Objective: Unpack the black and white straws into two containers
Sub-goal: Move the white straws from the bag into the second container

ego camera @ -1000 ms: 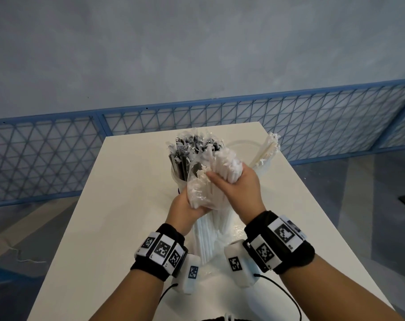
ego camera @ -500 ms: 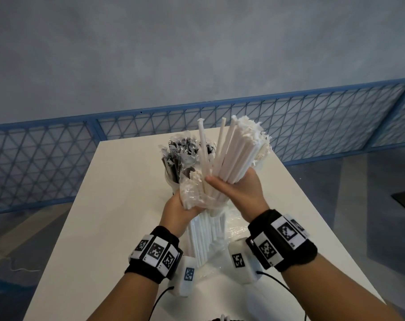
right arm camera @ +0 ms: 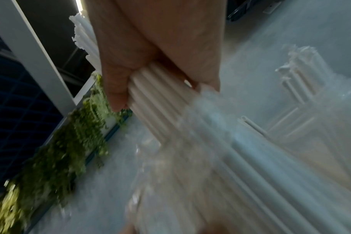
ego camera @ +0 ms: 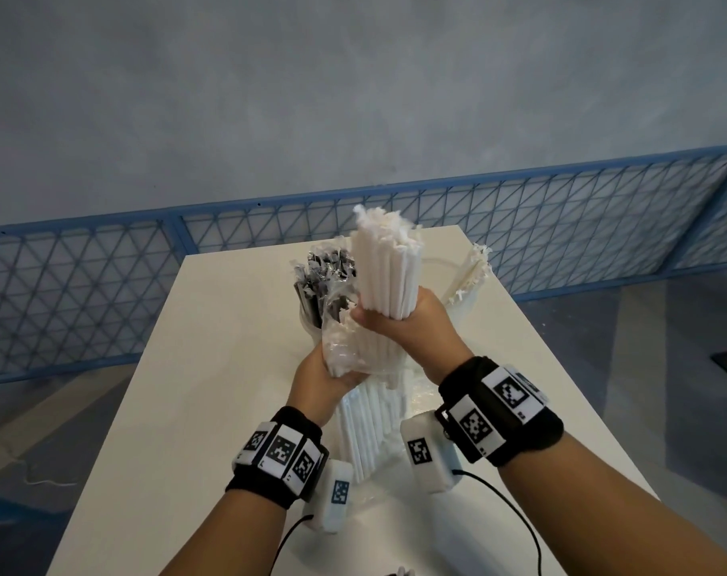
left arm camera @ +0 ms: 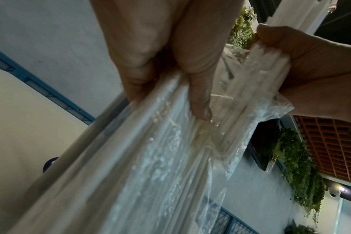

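Observation:
My right hand (ego camera: 399, 315) grips a thick bundle of white straws (ego camera: 386, 268), drawn upward out of a clear plastic bag (ego camera: 341, 347). My left hand (ego camera: 324, 378) holds that plastic bag (left arm camera: 170, 150) around the straws still inside it, just below the right hand. The right wrist view shows fingers (right arm camera: 118, 79) curled round the white straws (right arm camera: 156, 98). Black straws (ego camera: 324, 280) stand in a container behind the hands, mostly hidden. More white straws (ego camera: 469, 276) lean in a clear container (ego camera: 440, 264) at the back right.
The white table (ego camera: 228, 367) carries everything; its far edge lies just behind the containers. A blue mesh fence (ego camera: 104, 293) runs behind the table. Cables trail from the wrist cameras near the table's front edge.
My right hand has risen, pulling the white straw bundle further out of the bag and gathering it upright. The left hand stays on the bag, slightly lower.

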{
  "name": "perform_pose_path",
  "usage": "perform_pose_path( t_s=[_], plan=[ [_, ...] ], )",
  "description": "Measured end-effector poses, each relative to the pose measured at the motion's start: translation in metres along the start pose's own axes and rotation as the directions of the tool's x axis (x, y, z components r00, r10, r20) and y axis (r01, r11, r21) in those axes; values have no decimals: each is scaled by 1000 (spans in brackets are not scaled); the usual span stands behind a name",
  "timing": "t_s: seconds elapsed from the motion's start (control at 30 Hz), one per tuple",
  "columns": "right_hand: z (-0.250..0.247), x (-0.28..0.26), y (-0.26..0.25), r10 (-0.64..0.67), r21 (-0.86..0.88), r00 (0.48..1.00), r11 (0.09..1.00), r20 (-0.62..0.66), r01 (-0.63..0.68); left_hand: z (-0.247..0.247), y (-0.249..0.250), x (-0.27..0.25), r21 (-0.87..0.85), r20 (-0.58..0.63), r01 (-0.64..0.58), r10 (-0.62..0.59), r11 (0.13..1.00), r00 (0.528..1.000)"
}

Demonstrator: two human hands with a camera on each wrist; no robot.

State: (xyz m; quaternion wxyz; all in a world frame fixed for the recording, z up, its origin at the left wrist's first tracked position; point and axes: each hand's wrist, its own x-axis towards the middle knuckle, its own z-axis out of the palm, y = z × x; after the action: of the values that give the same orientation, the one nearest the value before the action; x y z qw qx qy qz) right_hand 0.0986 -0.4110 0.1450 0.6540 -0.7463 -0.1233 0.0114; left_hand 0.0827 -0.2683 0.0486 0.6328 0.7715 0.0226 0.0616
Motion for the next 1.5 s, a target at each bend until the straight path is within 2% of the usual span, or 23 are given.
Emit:
perform_pose_path(
  t_s=[0.2, 0.43, 0.57, 0.73, 0.9, 1.0, 1.07, 1.17, 1.33, 1.4, 1.5],
  plan=[
    [-29, 17, -25, 8, 352, 976, 933, -217, 71, -2, -4, 0, -3, 1, 40, -40, 999, 999],
    [-56, 46, -19, 234, 663, 894, 743, -383, 89, -3, -5, 1, -28, -2, 47, -48, 998, 999],
    [-79, 57, -12, 358, 801, 851, 588, -384, 114, -8, -6, 2, -70, -31, 56, -58, 996, 998],
    [-86, 64, 11, 465, 854, 828, 519, -314, 32, -11, -10, 5, -70, -52, 51, -55, 996, 997],
    [-91, 70, 10, 451, 781, 791, 623, -413, 53, -10, -10, 3, -81, -61, 55, -60, 995, 996],
    [-101, 82, -6, 331, 683, 765, 706, -553, 188, -10, -9, 2, -82, -59, 54, -59, 995, 997],
    [-105, 90, -19, 241, 584, 725, 768, -645, 265, -9, -9, 3, -67, -61, 51, -55, 996, 997],
    [-107, 97, -36, 119, 449, 702, 839, -702, 307, -8, -7, 3, -47, -65, 53, -56, 998, 996],
    [-115, 108, -42, 18, 334, 649, 868, -761, 367, -9, -6, 3, -46, -66, 58, -61, 997, 996],
    [-111, 109, -36, -19, 282, 663, 895, -749, 345, -9, -6, 3, -46, -67, 58, -61, 997, 996],
    [-91, 108, -13, -37, 232, 762, 942, -647, 243, -7, -5, 4, -19, -56, 51, -52, 999, 997]
  ],
)
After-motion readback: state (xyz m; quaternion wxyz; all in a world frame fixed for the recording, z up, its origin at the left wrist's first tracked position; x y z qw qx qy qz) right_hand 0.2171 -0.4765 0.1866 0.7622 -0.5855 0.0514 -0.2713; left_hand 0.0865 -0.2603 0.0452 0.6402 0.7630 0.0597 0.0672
